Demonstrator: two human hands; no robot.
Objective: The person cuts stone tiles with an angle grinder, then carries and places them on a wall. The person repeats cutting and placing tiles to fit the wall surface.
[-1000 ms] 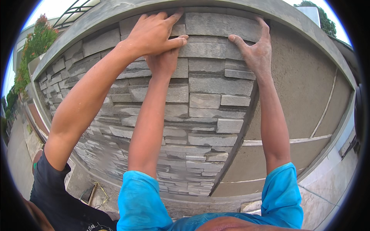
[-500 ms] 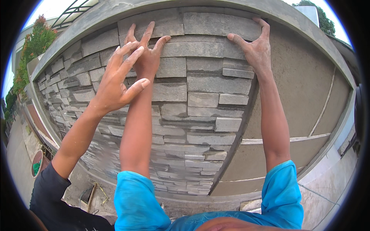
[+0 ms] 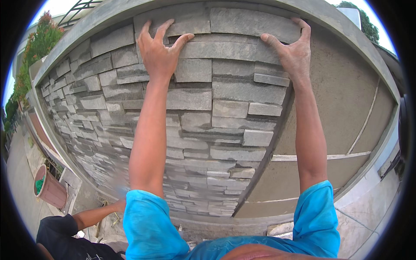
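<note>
A grey stacked-stone wall (image 3: 234,91) fills the middle of the view. My left hand (image 3: 159,52) is raised to its upper part, fingers spread and tips against the stone, thumb pointing right along the lower edge of the top course. On the right, my right hand (image 3: 295,54) curls round the right end of a long grey stone slab (image 3: 253,22) in the top row. Its thumb is at the slab's lower edge and its bent fingers are at the end. Whether it carries any of the slab's weight cannot be seen.
Right of the stones lies bare grey plaster (image 3: 333,82) with pale strips (image 3: 320,157). A concrete frame (image 3: 353,32) borders the wall. At lower left, a co-worker in a black shirt (image 3: 60,236) reaches out an arm (image 3: 99,215) near a brown bucket (image 3: 53,193).
The co-worker's hand, earlier raised across my left hand, has withdrawn down to the lower left. The brown bucket shows more fully. My hands stay in nearly the same places on the stone.
</note>
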